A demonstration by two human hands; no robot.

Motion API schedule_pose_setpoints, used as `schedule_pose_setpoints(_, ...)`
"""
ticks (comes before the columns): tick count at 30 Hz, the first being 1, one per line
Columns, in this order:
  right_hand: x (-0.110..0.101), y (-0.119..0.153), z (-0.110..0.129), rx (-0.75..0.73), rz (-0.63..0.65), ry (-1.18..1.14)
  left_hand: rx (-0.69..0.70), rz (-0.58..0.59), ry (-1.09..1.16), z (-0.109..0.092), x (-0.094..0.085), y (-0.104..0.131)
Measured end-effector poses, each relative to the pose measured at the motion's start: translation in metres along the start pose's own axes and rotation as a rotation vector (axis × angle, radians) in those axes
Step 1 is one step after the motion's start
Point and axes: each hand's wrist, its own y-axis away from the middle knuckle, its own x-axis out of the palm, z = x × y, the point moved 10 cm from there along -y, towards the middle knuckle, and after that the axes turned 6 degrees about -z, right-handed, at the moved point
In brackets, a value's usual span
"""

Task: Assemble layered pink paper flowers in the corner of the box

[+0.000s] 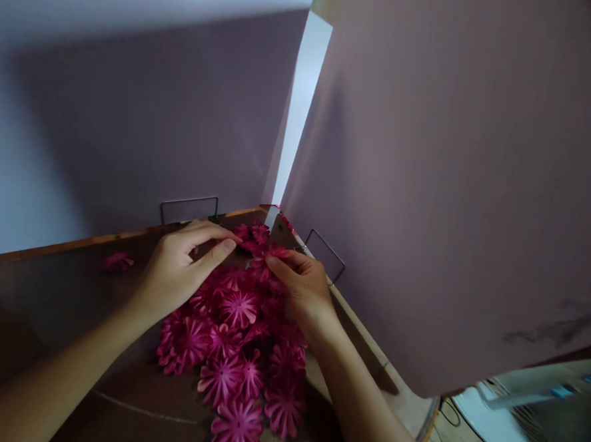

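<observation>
Pink artificial flower heads (239, 309) lie in a loose heap on a dark tabletop (130, 377). My right hand (304, 285) pinches one pink flower (260, 262) between thumb and fingers, just above the far part of the heap. To its left, my left hand (188, 258) has its thumb and forefinger tips brought close together beside that flower. Whether a petal is between them I cannot make out. Beyond the fingertips are more pink flowers (259, 232), partly hidden. A single pink flower (117, 261) lies apart on the left.
Pale upright panels, a left one (146, 125) and a right one (427, 189), meet near the table's far corner with a bright gap between. Thin wire brackets (189, 199) stand at their feet. At the lower right, a white rounded object (496, 426) sits below table level.
</observation>
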Motion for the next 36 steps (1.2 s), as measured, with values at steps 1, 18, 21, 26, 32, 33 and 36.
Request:
schedule_pose_setpoints(1,0.002,0.001,0.001,-0.004,0.005,0.025,0.020,0.033,0.004,-0.004,0.005,0.002)
schedule_pose_setpoints(18,0.016,0.009,0.008,-0.042,0.088,0.178,-0.063,0.069,0.061,0.007,0.019,0.009)
schedule_pose_setpoints(21,0.017,0.009,0.008,-0.059,0.110,0.193,-0.087,0.062,0.099,0.011,0.020,0.010)
schedule_pose_setpoints(26,0.020,0.011,0.013,-0.098,0.147,0.200,-0.131,0.069,0.123,0.013,0.020,0.010)
schedule_pose_setpoints(32,0.027,0.014,0.007,-0.042,0.232,0.253,-0.094,0.113,0.085,0.008,0.023,0.011)
schedule_pose_setpoints(33,0.025,0.013,0.006,-0.032,0.215,0.267,-0.085,0.112,0.078,0.007,0.023,0.011)
schedule_pose_setpoints(36,0.020,0.010,0.004,-0.022,0.170,0.278,-0.071,0.094,0.059,0.008,0.022,0.012)
